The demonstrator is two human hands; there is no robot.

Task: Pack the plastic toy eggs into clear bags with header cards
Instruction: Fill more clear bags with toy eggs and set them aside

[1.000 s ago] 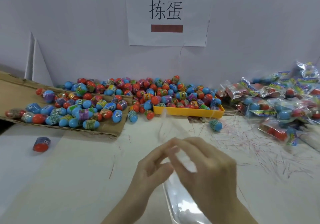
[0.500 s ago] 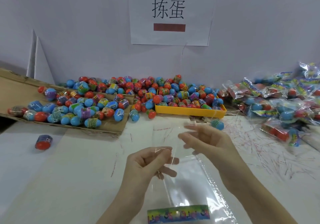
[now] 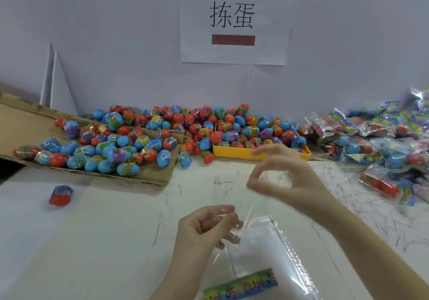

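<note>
My hands have drawn apart: left hand (image 3: 206,227) pinches one lip of the clear bag (image 3: 253,248), right hand (image 3: 282,179) pinches the other. Mouth now open, header card (image 3: 241,284) nearest me. Eggs (image 3: 209,132) heaped beyond both hands; filling looks next.

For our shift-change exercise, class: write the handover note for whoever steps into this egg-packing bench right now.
Left hand: grips one edge of the clear bag.
Right hand: thumb and forefinger pinch the opposite edge, spreading the bag's mouth.
Bag: empty, its colourful header card at the near end.
Loose eggs: piled on the cardboard, in and round the yellow tray; one stray egg far left.
Done: packed bags heaped on the right.
Left: fill this bag, close it, carry on through the pile.
</note>
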